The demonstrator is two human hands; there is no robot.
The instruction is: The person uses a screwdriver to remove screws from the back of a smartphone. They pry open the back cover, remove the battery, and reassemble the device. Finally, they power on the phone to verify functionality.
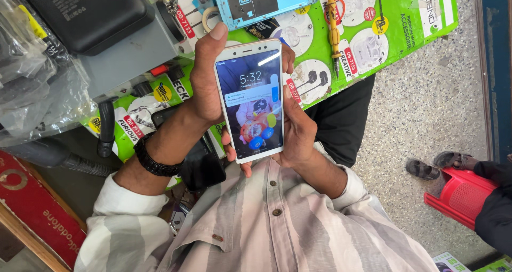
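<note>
A white smartphone (250, 102) with its screen lit is held upright over my lap, in front of a green printed mat (373, 42). My left hand (205, 82) wraps its left edge, the thumb reaching up past the top corner; a black beaded band sits on that wrist. My right hand (298, 129) cradles the phone's right edge and lower back, fingertips showing under the bottom edge. The screen shows a clock, a notification banner and a colourful picture.
On the mat lie a light-blue phone frame (264, 0) and a yellow screwdriver (333, 32). A black case (80, 13) on a grey box and plastic bags (32, 85) crowd the left. A dark device (202, 168) rests by my lap. Another person's sandalled feet (426, 168) and a red stool (458, 197) stand right.
</note>
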